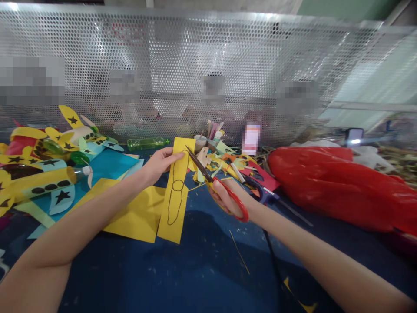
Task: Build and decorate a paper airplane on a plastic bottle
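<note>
Left hand (pixel 159 164) is pinching a yellow strip (pixel 176 208) near its top, over the middle of the table (pixel 202 269); the strip is showing 1 drawn circle with a long loop on each side; right hand (pixel 223 198) is gripping red-handled scissors (pixel 210 177), blades poking over the strip's edge right by the left thumb; a yellow sheet (pixel 137 217) is lying to the left, a messy bunch of scraps (pixel 215 163) is sitting just past the scissors.
</note>
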{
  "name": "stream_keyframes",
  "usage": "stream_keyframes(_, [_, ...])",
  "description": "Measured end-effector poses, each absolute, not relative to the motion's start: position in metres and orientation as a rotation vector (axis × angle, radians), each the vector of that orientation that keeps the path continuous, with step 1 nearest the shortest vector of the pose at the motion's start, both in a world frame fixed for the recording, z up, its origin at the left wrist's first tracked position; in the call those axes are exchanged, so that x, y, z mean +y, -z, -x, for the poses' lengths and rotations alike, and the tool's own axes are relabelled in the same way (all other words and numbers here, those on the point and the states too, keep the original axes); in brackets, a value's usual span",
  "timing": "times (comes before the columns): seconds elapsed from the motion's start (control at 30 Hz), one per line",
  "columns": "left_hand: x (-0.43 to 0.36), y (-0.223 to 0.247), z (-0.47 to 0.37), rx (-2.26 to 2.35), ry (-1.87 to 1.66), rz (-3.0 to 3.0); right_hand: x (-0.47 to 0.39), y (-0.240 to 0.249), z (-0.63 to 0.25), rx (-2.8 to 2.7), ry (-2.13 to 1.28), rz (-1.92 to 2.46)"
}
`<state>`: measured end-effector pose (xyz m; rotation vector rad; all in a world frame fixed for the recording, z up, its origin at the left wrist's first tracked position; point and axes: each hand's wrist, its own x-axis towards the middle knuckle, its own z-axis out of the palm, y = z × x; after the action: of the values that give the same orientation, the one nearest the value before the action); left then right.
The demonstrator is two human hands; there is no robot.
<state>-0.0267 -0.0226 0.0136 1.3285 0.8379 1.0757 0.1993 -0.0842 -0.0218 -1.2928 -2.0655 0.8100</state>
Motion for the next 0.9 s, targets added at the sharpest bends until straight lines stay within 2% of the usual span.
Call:
stream_keyframes(0.1, [-0.024, -0.013, 0.027, 0.790, -1.061, -1.395, -0.085, 0.021, -0.199, -2.055, -0.883, 1.333])
stream_keyframes(0.5, [-0.043, -0.024, 0.023, 0.796, -1.022, -1.492, -0.092, 0.009, -0.194, -2.211, -0.663, 1.201])
stream_keyframes(0.9, [-0.049, -0.020, 0.019, 0.799, -0.952, -1.568, -0.092, 0.008, -0.193, -2.197, -0.677, 1.241])
